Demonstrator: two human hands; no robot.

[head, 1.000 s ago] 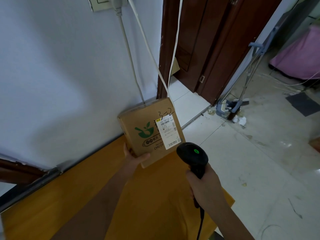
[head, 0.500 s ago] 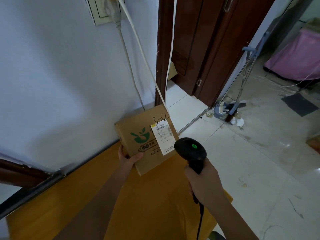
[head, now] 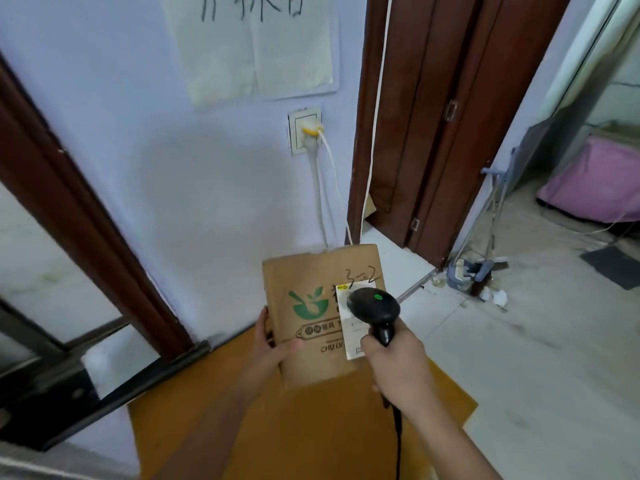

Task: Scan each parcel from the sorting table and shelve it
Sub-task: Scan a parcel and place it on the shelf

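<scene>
Desk (head: 311, 441): yellow-brown top along the bottom of the head view, wall at its 12 o'clock side; no parcel lies on the part that shows, no shelf in view.

Parcel (head: 311, 327): flat brown cardboard box with a green logo and "3-2" handwritten near its top, held up above the desk, printed face toward the camera, long axis roughly 12 to 6 o'clock, tilted a little; white shipping label (head: 351, 344) on its 3 o'clock half.

Left hand (head: 273, 351): grip closed on the parcel's lower edge at about 8 o'clock, thumb over the front face, fingers behind.

Right hand (head: 398, 365): grip wrapped round the handle of a black scanner (head: 374, 306); cable hangs toward 6 o'clock; green light on the head.

Key relation: scanner head sits right in front of the label, covering its upper part; whether it touches cannot be told; label lies at 12 o'clock from the right hand. Judgement: scan step in hand, shelving not yet begun.

Containers: none seen.
</scene>
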